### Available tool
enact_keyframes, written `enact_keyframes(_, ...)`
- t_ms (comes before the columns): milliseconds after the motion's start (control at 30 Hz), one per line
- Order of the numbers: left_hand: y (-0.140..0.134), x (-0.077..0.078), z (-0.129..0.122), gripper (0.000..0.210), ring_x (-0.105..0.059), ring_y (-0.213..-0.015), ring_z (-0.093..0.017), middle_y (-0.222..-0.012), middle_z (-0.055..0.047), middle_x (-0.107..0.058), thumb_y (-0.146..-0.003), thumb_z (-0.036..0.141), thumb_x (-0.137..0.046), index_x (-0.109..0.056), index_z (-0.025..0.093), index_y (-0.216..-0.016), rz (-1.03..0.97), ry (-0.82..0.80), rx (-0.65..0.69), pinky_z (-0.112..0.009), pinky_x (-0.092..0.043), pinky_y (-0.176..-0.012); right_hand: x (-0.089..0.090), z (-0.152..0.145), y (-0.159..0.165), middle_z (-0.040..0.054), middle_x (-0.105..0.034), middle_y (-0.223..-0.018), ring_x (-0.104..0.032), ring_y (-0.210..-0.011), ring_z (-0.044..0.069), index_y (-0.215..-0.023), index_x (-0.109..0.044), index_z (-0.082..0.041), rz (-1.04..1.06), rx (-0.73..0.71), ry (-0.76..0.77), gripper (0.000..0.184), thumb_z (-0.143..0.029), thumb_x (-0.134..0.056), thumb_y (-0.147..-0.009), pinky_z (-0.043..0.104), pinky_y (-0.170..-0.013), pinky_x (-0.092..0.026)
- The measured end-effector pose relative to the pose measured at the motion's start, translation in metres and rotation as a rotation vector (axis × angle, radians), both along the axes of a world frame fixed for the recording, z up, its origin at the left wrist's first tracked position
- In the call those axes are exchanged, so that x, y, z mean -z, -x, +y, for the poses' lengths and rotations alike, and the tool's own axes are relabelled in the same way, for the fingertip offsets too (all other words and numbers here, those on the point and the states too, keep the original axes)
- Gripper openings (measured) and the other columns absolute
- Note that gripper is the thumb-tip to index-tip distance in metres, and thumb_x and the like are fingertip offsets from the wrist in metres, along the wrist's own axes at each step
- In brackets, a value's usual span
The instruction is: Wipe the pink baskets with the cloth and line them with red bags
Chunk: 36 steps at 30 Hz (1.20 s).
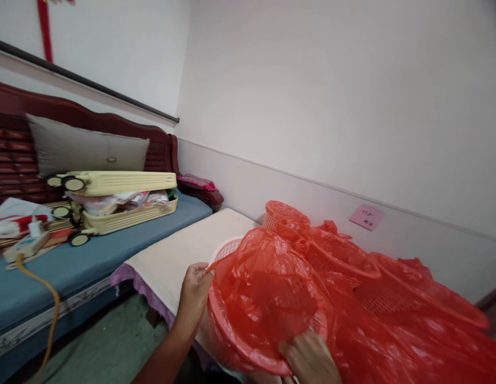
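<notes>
A thin red plastic bag (280,256) lines a round basket (228,325) at the near edge of the table, its film folded over the rim and puffed up at the back. At the basket's left rim, my left hand (196,293) pinches the bag's edge between thumb and fingers. My right hand (312,357) is closed on the bag at the front right of the rim, its fingertips partly hidden. Behind the bag shows part of a white slotted basket (224,248).
More baskets draped in red plastic, one of them a back basket (286,213), stand along the wall at right. A pink paper note (367,216) is on the wall. Left are a bed (124,256) with a half-open yellow suitcase (132,218) and a power strip (28,246) with yellow cord.
</notes>
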<state>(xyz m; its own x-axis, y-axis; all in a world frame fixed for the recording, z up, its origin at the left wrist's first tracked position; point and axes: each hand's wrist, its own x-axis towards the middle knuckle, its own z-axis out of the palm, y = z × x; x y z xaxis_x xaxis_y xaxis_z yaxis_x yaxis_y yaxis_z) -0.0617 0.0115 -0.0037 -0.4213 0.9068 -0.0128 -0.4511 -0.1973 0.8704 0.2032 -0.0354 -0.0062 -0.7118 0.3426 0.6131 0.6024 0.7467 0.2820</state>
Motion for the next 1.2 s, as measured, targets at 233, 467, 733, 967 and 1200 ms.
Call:
enact_keyframes(233,-0.005,0.001,0.002,0.043,-0.067,-0.059,-0.018,-0.072,0.003,-0.067,-0.065,0.039,-0.075,-0.047,0.023,-0.094,-0.03,-0.032,-0.038,-0.03,-0.051,-0.058,-0.003,-0.005,0.004,0.0003,-0.057,-0.071,-0.053,-0.064,0.018,-0.096,-0.055,-0.02,0.07,0.012,0.069,0.013,-0.015,-0.046,-0.088,0.032,-0.066,-0.039)
enact_keyframes(467,-0.011,-0.004,-0.014,0.043,-0.069,-0.067,-0.019,-0.082,-0.001,-0.071,-0.069,0.036,-0.073,-0.05,0.02,-0.102,-0.027,-0.059,0.005,-0.031,-0.053,-0.063,0.003,-0.019,-0.003,0.0023,-0.059,-0.076,-0.052,-0.07,0.02,-0.097,-0.056,-0.019,0.114,0.002,0.124,0.013,-0.018,-0.044,-0.091,0.035,-0.072,-0.039)
enact_keyframes(733,-0.024,-0.012,-0.028,0.046,-0.067,-0.062,-0.018,-0.071,0.003,-0.068,-0.067,0.04,-0.075,-0.052,0.02,-0.101,-0.001,-0.098,0.0,-0.03,-0.051,-0.06,0.008,-0.028,-0.013,0.0024,-0.059,-0.073,-0.052,-0.067,0.019,-0.094,-0.055,-0.019,0.114,0.01,0.053,0.014,-0.023,-0.041,-0.096,0.034,-0.07,-0.039)
enact_keyframes(967,-0.015,-0.005,-0.02,0.045,-0.069,-0.066,-0.019,-0.08,-0.001,-0.071,-0.069,0.043,-0.075,-0.054,0.019,-0.101,0.023,-0.092,0.004,-0.031,-0.052,-0.064,0.007,-0.019,-0.004,0.0012,-0.058,-0.071,-0.05,-0.065,0.019,-0.093,-0.055,-0.02,0.164,-0.022,0.021,0.011,-0.02,-0.044,-0.092,0.033,-0.069,-0.037)
enact_keyframes(1200,0.0,0.006,0.0,0.045,-0.068,-0.065,-0.02,-0.081,-0.004,-0.072,-0.066,0.041,-0.077,-0.056,0.018,-0.098,0.027,-0.049,-0.023,-0.031,-0.053,-0.062,0.006,-0.001,0.011,0.0008,-0.055,-0.068,-0.046,-0.066,0.019,-0.087,-0.057,-0.02,0.278,-0.044,-0.01,0.016,-0.013,-0.044,-0.083,0.034,-0.072,-0.035)
